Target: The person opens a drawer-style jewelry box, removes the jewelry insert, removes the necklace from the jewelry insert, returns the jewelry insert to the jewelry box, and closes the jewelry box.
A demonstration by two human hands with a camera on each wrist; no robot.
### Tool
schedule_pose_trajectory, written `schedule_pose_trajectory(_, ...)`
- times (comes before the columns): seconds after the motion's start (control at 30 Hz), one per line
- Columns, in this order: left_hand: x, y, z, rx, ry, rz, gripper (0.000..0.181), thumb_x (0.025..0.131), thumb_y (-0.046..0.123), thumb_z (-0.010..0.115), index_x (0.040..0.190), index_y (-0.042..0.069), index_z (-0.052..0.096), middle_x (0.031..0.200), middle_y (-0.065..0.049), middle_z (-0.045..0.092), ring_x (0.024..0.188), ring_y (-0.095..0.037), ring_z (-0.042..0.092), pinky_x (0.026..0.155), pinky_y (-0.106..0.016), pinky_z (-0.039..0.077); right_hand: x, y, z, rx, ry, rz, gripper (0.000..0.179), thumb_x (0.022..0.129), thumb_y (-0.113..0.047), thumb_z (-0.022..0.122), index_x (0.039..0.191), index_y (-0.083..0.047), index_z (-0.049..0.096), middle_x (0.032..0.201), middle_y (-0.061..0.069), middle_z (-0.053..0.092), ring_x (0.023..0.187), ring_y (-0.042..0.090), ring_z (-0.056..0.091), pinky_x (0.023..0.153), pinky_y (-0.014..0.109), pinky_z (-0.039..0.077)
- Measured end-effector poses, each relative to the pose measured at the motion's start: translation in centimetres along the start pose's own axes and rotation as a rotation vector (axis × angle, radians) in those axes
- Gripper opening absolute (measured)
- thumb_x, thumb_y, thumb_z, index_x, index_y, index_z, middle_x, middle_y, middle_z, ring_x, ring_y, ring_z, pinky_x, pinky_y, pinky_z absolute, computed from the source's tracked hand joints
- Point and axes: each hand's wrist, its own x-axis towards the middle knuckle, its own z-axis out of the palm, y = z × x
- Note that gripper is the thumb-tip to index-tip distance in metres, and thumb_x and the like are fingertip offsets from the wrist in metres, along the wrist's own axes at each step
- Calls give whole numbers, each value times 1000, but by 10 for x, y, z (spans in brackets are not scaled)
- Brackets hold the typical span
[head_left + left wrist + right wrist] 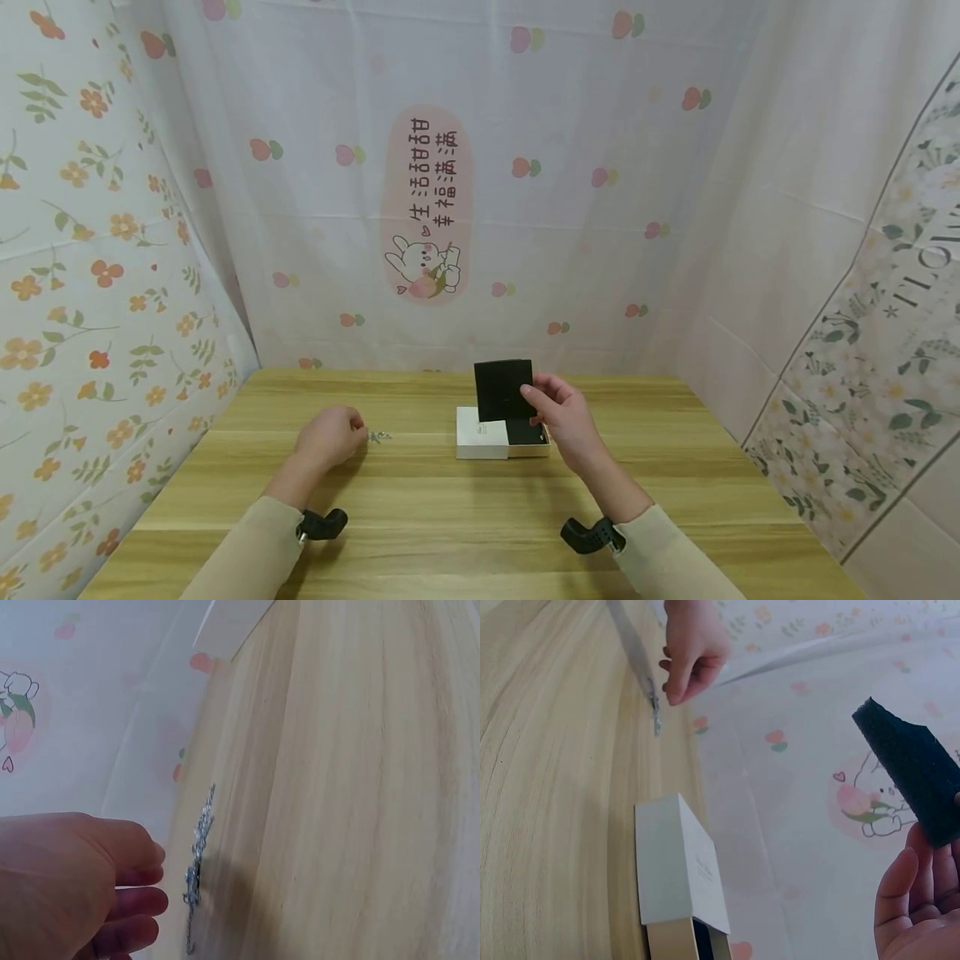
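My right hand pinches a square black foam pad by its right edge, thumb in front. The pad is held up above a small white box. In the right wrist view, the pad's thickness shows. The box's drawer is slid partly out to the right, with a dark inside. My left hand hovers by a small heap of silvery chain, fingers loosely bent. From the left wrist, the chain lies stretched on the wood just beyond the fingertips, and nothing shows in the hand.
The wood-grain table carries the box near its far middle, with the chain to the left. Printed cloth hangs behind the table and along both sides. A black camera mount sits on each wrist.
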Motion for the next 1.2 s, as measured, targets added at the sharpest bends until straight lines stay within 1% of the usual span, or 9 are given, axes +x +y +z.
schedule_pose_trajectory(0.2,1,11,3,-8,38,59,16,101,19,71,105,8,82,100,-7,77,82,-21,67,74,-45,59,0,0,0,5,11,6,29,110,-17,67,129,4,65,108,-3,66,102,19,60,77,25,59)
schedule_pose_trajectory(0.3,1,18,5,-13,55,86,18,102,20,71,109,8,82,108,-10,77,93,-26,72,80,-50,62,1,0,0,6,15,10,27,110,-16,67,127,4,66,107,-3,66,102,18,60,77,26,59)
schedule_pose_trajectory(0.43,2,25,10,-32,61,115,25,103,21,71,120,6,81,122,-16,77,106,-34,76,88,-54,64,1,1,0,15,17,15,25,109,-16,68,126,3,66,106,-3,65,101,18,59,77,27,59)
schedule_pose_trajectory(0.6,3,36,19,-68,68,165,31,103,21,74,127,3,79,130,-19,75,111,-35,76,88,-53,65,1,1,1,23,18,14,27,109,-16,69,127,4,66,107,-3,66,100,18,58,77,27,59)
schedule_pose_trajectory(0.67,2,41,23,-87,57,190,32,103,21,75,130,3,78,133,-19,73,114,-37,75,91,-54,65,2,1,1,21,17,12,28,109,-17,69,127,4,66,107,-3,66,101,19,58,77,27,59)
schedule_pose_trajectory(0.83,3,49,33,-119,17,261,43,102,22,78,140,3,72,143,-22,69,131,-44,68,107,-60,59,2,2,1,25,23,12,27,108,-16,69,126,4,67,106,-3,66,102,18,59,75,27,59)
schedule_pose_trajectory(0.93,4,55,39,-124,-8,307,53,100,21,81,147,3,67,149,-24,65,137,-46,63,114,-62,54,2,3,1,26,24,14,27,108,-16,70,126,4,67,106,-3,67,102,18,59,75,26,59)
schedule_pose_trajectory(1.03,4,62,44,-129,-36,340,65,97,21,85,155,4,60,158,-26,57,144,-48,58,118,-64,51,2,3,1,22,22,15,28,108,-16,70,126,4,67,106,-4,67,101,18,58,75,26,59)
schedule_pose_trajectory(1.2,3,74,53,-161,-78,358,76,97,22,85,163,6,51,171,-27,44,152,-51,50,122,-66,46,2,4,2,19,26,20,27,108,-16,70,126,5,67,105,-3,67,99,18,58,76,26,59)
